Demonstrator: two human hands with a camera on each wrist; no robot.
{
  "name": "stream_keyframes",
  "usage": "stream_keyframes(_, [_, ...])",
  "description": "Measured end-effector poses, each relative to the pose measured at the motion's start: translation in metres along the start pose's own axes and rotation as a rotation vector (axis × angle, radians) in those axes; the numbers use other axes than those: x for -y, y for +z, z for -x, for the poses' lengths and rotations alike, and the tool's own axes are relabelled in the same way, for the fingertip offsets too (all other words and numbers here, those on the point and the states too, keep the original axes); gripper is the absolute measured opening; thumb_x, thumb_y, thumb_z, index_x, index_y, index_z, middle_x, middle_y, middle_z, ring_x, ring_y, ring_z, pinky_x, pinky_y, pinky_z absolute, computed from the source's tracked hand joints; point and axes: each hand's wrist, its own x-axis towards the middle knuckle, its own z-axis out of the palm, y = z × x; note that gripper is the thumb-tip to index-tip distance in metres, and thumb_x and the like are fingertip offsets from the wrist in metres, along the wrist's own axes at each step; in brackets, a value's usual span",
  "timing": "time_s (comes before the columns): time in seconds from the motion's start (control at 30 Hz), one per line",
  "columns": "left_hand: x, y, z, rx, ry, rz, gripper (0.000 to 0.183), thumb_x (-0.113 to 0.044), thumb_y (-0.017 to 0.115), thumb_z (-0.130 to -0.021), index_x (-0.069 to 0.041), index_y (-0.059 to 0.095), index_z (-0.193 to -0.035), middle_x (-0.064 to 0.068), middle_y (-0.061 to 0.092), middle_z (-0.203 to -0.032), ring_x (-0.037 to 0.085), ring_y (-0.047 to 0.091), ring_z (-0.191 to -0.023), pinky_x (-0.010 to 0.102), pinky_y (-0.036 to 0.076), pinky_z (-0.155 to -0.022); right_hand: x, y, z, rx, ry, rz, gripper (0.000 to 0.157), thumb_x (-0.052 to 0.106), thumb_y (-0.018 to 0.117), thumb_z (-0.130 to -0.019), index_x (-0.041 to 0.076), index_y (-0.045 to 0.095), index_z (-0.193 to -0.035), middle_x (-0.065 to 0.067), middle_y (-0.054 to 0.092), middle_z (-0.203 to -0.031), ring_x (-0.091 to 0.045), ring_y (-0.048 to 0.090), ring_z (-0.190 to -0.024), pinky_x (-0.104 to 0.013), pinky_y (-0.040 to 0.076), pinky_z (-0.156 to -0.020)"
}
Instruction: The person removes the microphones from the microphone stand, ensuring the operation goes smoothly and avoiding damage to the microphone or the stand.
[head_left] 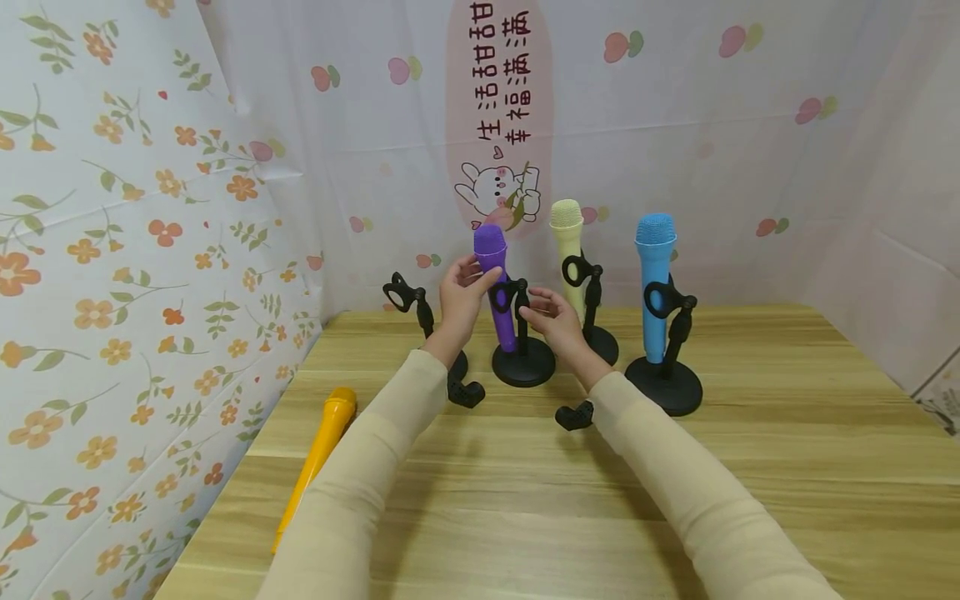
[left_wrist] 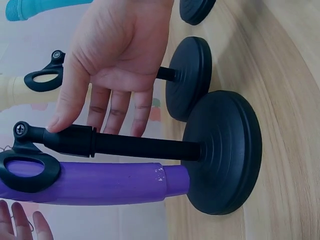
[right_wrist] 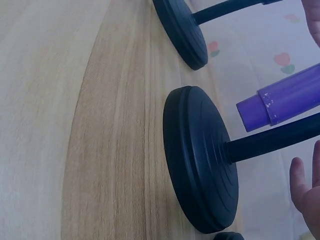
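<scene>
A purple microphone (head_left: 491,242) stands nearly upright in the ring clip of a black desk stand (head_left: 523,367). My left hand (head_left: 459,300) is at the microphone's left side, its thumb right at the upper body and its fingers loosely bent behind. On the other side, my right hand (head_left: 558,329) stays beside the stand's pole, fingers extended, the thumb near the collar below the clip. In the left wrist view, the microphone's lower end (left_wrist: 175,180) hangs close to the round base (left_wrist: 225,155). The right wrist view shows the pole (right_wrist: 275,142) passing alongside it.
A cream microphone (head_left: 567,225) and a blue microphone (head_left: 655,283) stand in black stands to the right. Left of my left hand is a stand with a vacant clip (head_left: 402,292). An orange microphone (head_left: 318,442) lies near the table's left edge. Printed cloth (head_left: 360,167) hangs behind.
</scene>
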Motion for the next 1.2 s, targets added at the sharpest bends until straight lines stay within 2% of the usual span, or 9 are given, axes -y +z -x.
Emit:
stream_keyframes(0.2, [0.002, 0.001, -0.005, 0.037, -0.041, 0.074, 0.051, -0.021, 0.077, -0.086, -0.005, 0.056, -0.129, 0.01, 0.06, -0.122, 0.023, 0.057, -0.111, 0.034, 0.049, -0.093, 0.0, 0.002, -0.002, 0.011, 0.007, -0.055, 0.047, 0.013, 0.069, -0.092, 0.007, 0.051, -0.135, -0.01, 0.055, -0.118, -0.023, 0.056, -0.107, -0.046, 0.044, -0.099])
stream_keyframes(0.37, [0.003, 0.001, -0.008, 0.064, -0.076, 0.122, 0.051, -0.016, 0.076, -0.086, -0.004, 0.054, -0.131, 0.012, 0.059, -0.124, 0.023, 0.057, -0.11, 0.035, 0.048, -0.094, -0.002, 0.005, -0.003, 0.013, 0.002, -0.055, 0.047, 0.01, 0.069, -0.092, 0.005, 0.051, -0.135, -0.01, 0.057, -0.114, -0.02, 0.058, -0.103, -0.044, 0.045, -0.098])
stream_keyframes(0.6, [0.002, 0.004, -0.01, 0.074, -0.103, 0.154, 0.048, -0.014, 0.075, -0.087, -0.004, 0.055, -0.13, 0.013, 0.06, -0.123, 0.022, 0.059, -0.106, 0.036, 0.048, -0.095, -0.002, 0.009, -0.003, 0.011, 0.026, -0.043, 0.05, 0.012, 0.069, -0.092, 0.006, 0.05, -0.137, -0.012, 0.057, -0.115, -0.023, 0.057, -0.103, -0.047, 0.045, -0.097])
stream_keyframes(0.93, [0.003, 0.001, -0.01, 0.088, -0.115, 0.154, 0.046, -0.015, 0.076, -0.087, -0.004, 0.058, -0.128, 0.011, 0.061, -0.121, 0.02, 0.061, -0.102, 0.036, 0.049, -0.093, -0.003, 0.009, -0.003, -0.005, 0.074, -0.04, 0.047, 0.014, 0.067, -0.094, 0.008, 0.05, -0.137, -0.011, 0.055, -0.114, -0.024, 0.057, -0.104, -0.046, 0.045, -0.098])
stream_keyframes(1.2, [0.002, -0.001, -0.012, 0.089, -0.126, 0.151, 0.048, -0.017, 0.077, -0.085, -0.006, 0.06, -0.128, 0.01, 0.063, -0.118, 0.02, 0.062, -0.101, 0.035, 0.05, -0.092, 0.0, 0.01, -0.004, -0.005, 0.069, -0.06, 0.043, 0.011, 0.066, -0.094, 0.005, 0.052, -0.134, -0.008, 0.056, -0.109, -0.02, 0.058, -0.097, -0.042, 0.048, -0.094])
